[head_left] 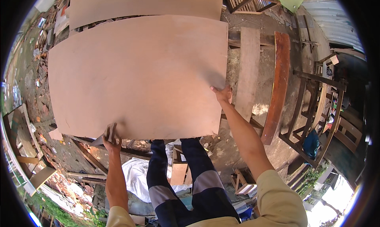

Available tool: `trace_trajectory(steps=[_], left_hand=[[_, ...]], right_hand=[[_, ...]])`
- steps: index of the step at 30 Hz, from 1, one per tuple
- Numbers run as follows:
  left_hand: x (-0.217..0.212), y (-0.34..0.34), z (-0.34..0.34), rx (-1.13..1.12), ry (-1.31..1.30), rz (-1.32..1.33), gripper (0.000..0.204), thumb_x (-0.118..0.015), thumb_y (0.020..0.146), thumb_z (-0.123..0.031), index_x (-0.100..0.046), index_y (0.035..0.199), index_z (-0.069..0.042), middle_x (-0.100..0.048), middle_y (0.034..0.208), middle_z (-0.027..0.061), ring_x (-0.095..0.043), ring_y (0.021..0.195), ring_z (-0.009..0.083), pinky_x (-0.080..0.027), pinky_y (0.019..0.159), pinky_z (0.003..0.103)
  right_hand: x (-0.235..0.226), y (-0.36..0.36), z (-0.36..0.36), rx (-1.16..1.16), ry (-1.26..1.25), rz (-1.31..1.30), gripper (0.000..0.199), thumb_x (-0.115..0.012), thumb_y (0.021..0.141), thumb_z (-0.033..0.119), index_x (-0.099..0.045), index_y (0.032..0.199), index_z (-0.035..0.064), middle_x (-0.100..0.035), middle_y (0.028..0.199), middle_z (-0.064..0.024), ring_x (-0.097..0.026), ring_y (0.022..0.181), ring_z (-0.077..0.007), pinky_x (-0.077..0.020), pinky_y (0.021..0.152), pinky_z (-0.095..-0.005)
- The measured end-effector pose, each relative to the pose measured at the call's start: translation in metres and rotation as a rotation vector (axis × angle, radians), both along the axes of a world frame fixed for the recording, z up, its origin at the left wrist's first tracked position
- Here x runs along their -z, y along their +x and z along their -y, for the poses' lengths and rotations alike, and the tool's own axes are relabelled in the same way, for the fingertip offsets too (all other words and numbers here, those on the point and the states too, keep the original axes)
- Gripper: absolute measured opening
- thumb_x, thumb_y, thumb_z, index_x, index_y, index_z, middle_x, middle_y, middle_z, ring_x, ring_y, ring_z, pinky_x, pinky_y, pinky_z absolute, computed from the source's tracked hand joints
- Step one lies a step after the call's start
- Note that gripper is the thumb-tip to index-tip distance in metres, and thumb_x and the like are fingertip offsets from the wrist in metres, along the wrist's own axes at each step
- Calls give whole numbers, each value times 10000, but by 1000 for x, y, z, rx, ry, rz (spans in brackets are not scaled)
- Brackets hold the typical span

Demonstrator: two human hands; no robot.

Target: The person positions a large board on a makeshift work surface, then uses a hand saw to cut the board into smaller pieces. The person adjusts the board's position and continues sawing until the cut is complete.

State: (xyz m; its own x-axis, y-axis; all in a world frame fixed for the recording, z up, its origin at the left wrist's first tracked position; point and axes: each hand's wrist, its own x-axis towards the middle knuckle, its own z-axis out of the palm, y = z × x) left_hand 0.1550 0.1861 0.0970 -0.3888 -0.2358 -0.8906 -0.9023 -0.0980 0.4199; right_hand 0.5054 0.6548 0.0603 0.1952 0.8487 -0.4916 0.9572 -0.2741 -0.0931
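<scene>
A wide, light-brown plywood sheet point(138, 76) lies flat in front of me. My right hand point(224, 94) grips its right edge, thumb on top, with the other fingers partly hidden at the edge. At the near left corner, my left hand point(112, 139) is closed against the near edge. Its fingers curl around something dark that I cannot make out, and a small grey flat piece point(98, 140) shows just left of it. Beyond the near sheet lies a second plywood sheet point(146, 3), its near edge along the first one's far edge.
On the right lie a pale plank point(248, 68) and a reddish-brown board point(277, 88). Farther right stands a wooden frame point(312, 112). White cloth point(136, 175) and a small wooden box point(180, 167) are by my legs. Rubble point(37, 68) covers the ground at left.
</scene>
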Motion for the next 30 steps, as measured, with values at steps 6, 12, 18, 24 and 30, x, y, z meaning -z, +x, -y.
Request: trace_trajectory(steps=[6,12,18,24,30], left_hand=[[4,-4,28,155,76,-1,564,-270,1044,-595,-625,1340,-272,-562,1485,-53,-367,1345,189,-304,1109,539],[6,19,12,98,114,-51,532,-345,1041,-580,-614,1348,-239,-592,1391,-12,-393,1375,222,-350,1080,558],[13,24,6,140,134,-54,563,-333,1044,-573,-638,1348,-210,-578,1421,-33,-430,1344,230,-300,1098,550],[7,26,6,159,90,-27,580,-293,1063,-557,-660,1340,-203,-611,1399,-71,-457,1280,191,-284,1067,491],[33,32,20,235,148,-20,500,-366,1058,-526,-655,1306,-202,-559,1470,-109,-481,1204,151,-399,987,413]], right_hand=[[-27,-6,4,-27,-15,35,946,-896,671,576,-524,1317,-6,-608,1346,-209,-609,1235,-388,-537,974,-517],[-61,6,1,-3,-15,134,903,-893,685,564,-529,1279,-11,-606,1336,-205,-610,1227,-373,-538,924,-521],[-51,11,8,-65,125,171,850,-885,727,517,-510,1284,-4,-593,1282,-181,-601,1202,-380,-536,930,-507],[-36,5,14,-95,126,201,854,-849,795,473,-448,1372,-12,-510,1395,-197,-532,1302,-364,-531,991,-498],[-4,-2,61,-231,153,145,1017,-766,886,442,-161,1621,83,-149,1662,-200,-206,1517,-439,-363,1168,-606]])
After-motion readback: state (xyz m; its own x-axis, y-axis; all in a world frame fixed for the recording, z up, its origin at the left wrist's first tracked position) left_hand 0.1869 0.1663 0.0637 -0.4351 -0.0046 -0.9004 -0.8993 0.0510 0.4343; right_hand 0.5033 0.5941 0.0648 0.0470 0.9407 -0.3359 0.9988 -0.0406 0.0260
